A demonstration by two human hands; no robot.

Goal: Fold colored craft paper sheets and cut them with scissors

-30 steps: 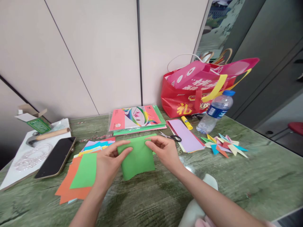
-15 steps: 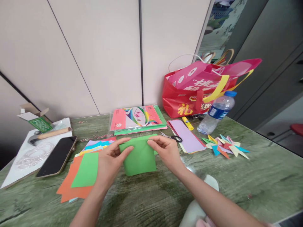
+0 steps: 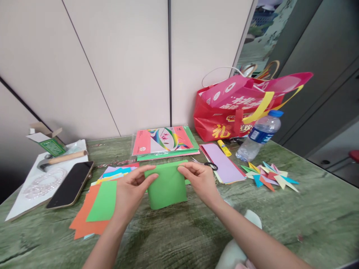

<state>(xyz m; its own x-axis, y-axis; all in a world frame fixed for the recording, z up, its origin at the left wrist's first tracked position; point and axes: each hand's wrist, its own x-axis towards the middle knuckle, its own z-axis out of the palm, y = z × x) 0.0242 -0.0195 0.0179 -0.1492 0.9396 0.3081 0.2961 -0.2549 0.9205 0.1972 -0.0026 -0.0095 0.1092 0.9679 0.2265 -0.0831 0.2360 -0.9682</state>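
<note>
A green sheet of paper [image 3: 167, 186], folded over, is held up above the table between both hands. My left hand [image 3: 136, 186] pinches its upper left corner between thumb and fingers. At the upper right corner, my right hand [image 3: 199, 179] grips it the same way. Left of my left hand lies a fanned pile of coloured paper, with a green piece [image 3: 102, 201] on top of orange sheets [image 3: 84, 211]. Scissors [image 3: 211, 165] with black handles rest just behind my right hand, partly hidden by it.
Behind the hands lies a packet of coloured paper [image 3: 164, 141]. Purple strips [image 3: 224, 162], a glue stick [image 3: 224, 147], a water bottle [image 3: 259, 134], folded paper points [image 3: 270, 175] and a red bag [image 3: 218, 116] are on the right. A phone [image 3: 70, 185] and hammer [image 3: 66, 158] lie left.
The lower edge of the green paper has swung from wavy to straighter. Both hands keep their hold. The whole view has shifted slightly, with things appearing further right.
</note>
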